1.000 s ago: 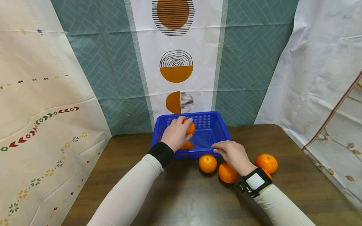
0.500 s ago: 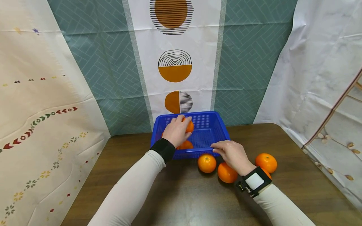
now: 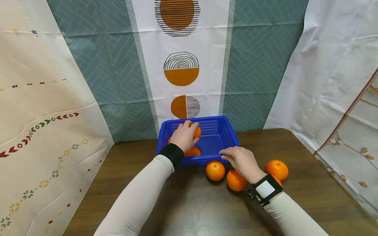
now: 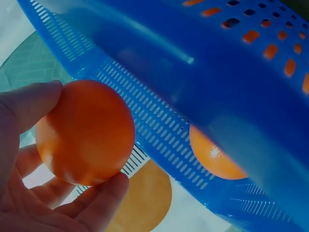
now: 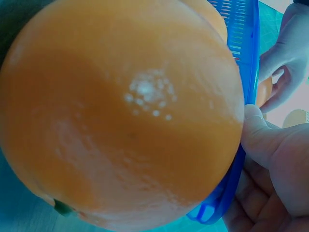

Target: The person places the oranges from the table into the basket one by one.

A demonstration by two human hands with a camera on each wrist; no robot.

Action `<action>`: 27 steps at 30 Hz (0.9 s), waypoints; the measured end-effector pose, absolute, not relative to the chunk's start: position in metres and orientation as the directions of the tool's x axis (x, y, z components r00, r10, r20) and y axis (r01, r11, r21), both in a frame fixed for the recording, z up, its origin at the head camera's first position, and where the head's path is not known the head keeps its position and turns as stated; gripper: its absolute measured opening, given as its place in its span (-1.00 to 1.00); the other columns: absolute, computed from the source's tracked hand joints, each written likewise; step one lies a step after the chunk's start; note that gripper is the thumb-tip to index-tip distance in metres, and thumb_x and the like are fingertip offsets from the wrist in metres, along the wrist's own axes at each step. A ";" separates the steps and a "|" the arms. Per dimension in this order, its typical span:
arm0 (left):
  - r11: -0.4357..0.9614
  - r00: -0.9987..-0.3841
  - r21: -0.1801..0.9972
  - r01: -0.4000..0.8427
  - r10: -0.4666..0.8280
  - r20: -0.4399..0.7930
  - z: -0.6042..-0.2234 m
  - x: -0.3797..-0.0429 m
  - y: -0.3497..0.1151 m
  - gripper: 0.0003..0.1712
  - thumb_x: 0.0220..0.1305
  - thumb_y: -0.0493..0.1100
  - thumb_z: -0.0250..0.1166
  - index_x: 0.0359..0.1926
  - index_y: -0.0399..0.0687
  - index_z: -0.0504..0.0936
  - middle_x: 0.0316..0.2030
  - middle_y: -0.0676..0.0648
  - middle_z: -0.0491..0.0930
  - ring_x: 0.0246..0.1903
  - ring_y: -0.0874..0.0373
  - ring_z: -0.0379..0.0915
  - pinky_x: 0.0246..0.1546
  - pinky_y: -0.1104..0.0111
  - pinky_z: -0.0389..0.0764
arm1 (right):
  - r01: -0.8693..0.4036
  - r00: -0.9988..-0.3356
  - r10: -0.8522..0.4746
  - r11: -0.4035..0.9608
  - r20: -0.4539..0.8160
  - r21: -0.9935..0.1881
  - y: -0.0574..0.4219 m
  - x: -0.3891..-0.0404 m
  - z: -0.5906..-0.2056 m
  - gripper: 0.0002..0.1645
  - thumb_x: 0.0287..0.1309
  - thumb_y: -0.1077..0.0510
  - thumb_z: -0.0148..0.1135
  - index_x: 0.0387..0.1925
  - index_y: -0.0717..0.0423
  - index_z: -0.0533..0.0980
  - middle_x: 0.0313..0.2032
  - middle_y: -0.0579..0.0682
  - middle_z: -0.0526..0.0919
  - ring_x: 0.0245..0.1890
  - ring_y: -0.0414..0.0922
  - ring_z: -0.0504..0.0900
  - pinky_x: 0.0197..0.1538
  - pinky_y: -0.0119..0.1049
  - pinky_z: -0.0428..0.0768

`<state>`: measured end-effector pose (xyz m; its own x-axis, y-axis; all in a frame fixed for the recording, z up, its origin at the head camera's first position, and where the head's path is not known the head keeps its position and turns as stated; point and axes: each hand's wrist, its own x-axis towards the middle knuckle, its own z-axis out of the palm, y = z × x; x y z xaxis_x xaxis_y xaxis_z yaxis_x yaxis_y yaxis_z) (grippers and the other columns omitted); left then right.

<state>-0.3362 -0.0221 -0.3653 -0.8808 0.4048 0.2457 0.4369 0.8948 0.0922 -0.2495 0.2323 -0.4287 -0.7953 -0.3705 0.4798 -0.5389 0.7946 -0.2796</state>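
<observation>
My left hand (image 3: 183, 137) grips an orange (image 3: 197, 131) over the left part of a blue plastic basket (image 3: 213, 144). In the left wrist view, thumb and fingers wrap this orange (image 4: 87, 133) beside the basket's slotted wall. Under the hand, an orange (image 3: 193, 151) lies inside the basket, and a sliver of another orange (image 3: 169, 140) shows left of the hand. At the near right corner, my right hand (image 3: 242, 161) pinches the basket's rim. The right wrist view shows the thumb on one side of the rim and curled fingers on the other; a large orange (image 5: 120, 116) fills most of it.
In front of the basket, one orange (image 3: 215, 170) stands close to its wall. Another orange (image 3: 236, 181) is partly under my right hand. Right of the wrist sits an orange (image 3: 277, 169), with one more partly hidden. Patterned cloths hang behind the wooden table (image 3: 189, 209).
The head view shifts slightly. My left hand, still gripping the orange, moves a little right relative to the basket, so an orange at its left now shows. The right hand stays on the rim.
</observation>
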 end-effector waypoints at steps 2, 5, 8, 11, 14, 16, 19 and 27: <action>0.896 -0.883 0.095 0.434 0.403 0.239 -0.367 -0.338 -0.022 -0.19 0.53 0.10 0.47 0.65 0.07 0.41 0.46 -0.26 0.44 0.31 -0.28 0.53 0.25 -0.10 0.70 | -0.536 -0.797 -0.368 0.796 0.478 -0.280 0.232 -0.250 -0.429 -0.77 0.39 0.20 0.51 0.04 0.09 0.83 -0.07 0.00 0.88 -0.04 0.05 0.85 0.09 0.09 0.79; 0.897 -0.887 0.100 0.431 0.402 0.226 -0.370 -0.342 -0.023 -0.19 0.53 0.09 0.47 0.65 0.06 0.40 0.47 -0.27 0.43 0.32 -0.30 0.52 0.26 -0.11 0.69 | -0.534 -0.798 -0.366 0.797 0.478 -0.282 0.232 -0.250 -0.430 -0.77 0.39 0.20 0.51 0.04 0.08 0.83 -0.07 -0.01 0.87 -0.03 0.05 0.85 0.09 0.09 0.79; 0.900 -0.892 0.102 0.425 0.397 0.217 -0.373 -0.346 -0.023 -0.18 0.52 0.10 0.47 0.65 0.06 0.41 0.48 -0.28 0.43 0.32 -0.32 0.52 0.26 -0.12 0.69 | -0.536 -0.797 -0.367 0.795 0.479 -0.283 0.232 -0.250 -0.430 -0.77 0.39 0.20 0.51 0.04 0.08 0.83 -0.07 -0.01 0.87 -0.03 0.05 0.84 0.10 0.09 0.79; 0.902 -0.896 0.103 0.418 0.391 0.212 -0.377 -0.351 -0.024 -0.18 0.52 0.10 0.48 0.65 0.05 0.42 0.47 -0.29 0.44 0.30 -0.33 0.53 0.25 -0.12 0.69 | -0.538 -0.797 -0.369 0.794 0.479 -0.284 0.232 -0.250 -0.430 -0.77 0.39 0.21 0.51 0.04 0.08 0.83 -0.06 -0.01 0.87 -0.02 0.05 0.85 0.10 0.10 0.79; 0.903 -0.897 0.107 0.415 0.388 0.211 -0.380 -0.354 -0.025 -0.18 0.51 0.10 0.49 0.64 0.04 0.42 0.47 -0.29 0.43 0.30 -0.34 0.53 0.24 -0.13 0.70 | -0.537 -0.798 -0.367 0.794 0.478 -0.287 0.233 -0.250 -0.431 -0.77 0.39 0.21 0.51 0.04 0.08 0.83 -0.07 -0.01 0.87 -0.02 0.05 0.85 0.10 0.10 0.79; 0.904 -0.898 0.108 0.414 0.386 0.211 -0.381 -0.355 -0.025 -0.18 0.51 0.09 0.49 0.64 0.04 0.42 0.48 -0.30 0.43 0.29 -0.34 0.54 0.25 -0.12 0.69 | -0.537 -0.798 -0.365 0.792 0.480 -0.290 0.233 -0.251 -0.431 -0.77 0.39 0.21 0.51 0.04 0.08 0.83 -0.07 -0.01 0.87 -0.02 0.05 0.85 0.10 0.10 0.79; 0.906 -0.900 0.108 0.410 0.382 0.209 -0.381 -0.354 -0.026 -0.19 0.52 0.09 0.48 0.64 0.04 0.42 0.48 -0.30 0.43 0.30 -0.33 0.54 0.25 -0.11 0.69 | -0.542 -0.791 -0.366 0.790 0.490 -0.286 0.233 -0.251 -0.431 -0.77 0.38 0.21 0.52 0.04 0.08 0.83 -0.07 -0.01 0.87 -0.02 0.05 0.85 0.10 0.11 0.79; 0.906 -0.899 0.119 0.406 0.372 0.230 -0.384 -0.353 -0.026 -0.21 0.52 0.06 0.49 0.63 0.04 0.45 0.47 -0.30 0.44 0.27 -0.32 0.55 0.24 -0.09 0.70 | -0.553 -0.773 -0.371 0.791 0.514 -0.261 0.233 -0.250 -0.430 -0.78 0.37 0.21 0.54 0.01 0.09 0.83 -0.08 -0.01 0.88 -0.03 0.05 0.85 0.06 0.09 0.79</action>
<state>-0.3530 -0.0260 -0.3840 -0.8991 0.3724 0.2299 0.4059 0.9061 0.1194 -0.2500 0.2325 -0.4304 -0.7732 -0.3710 0.5143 -0.5531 0.7913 -0.2607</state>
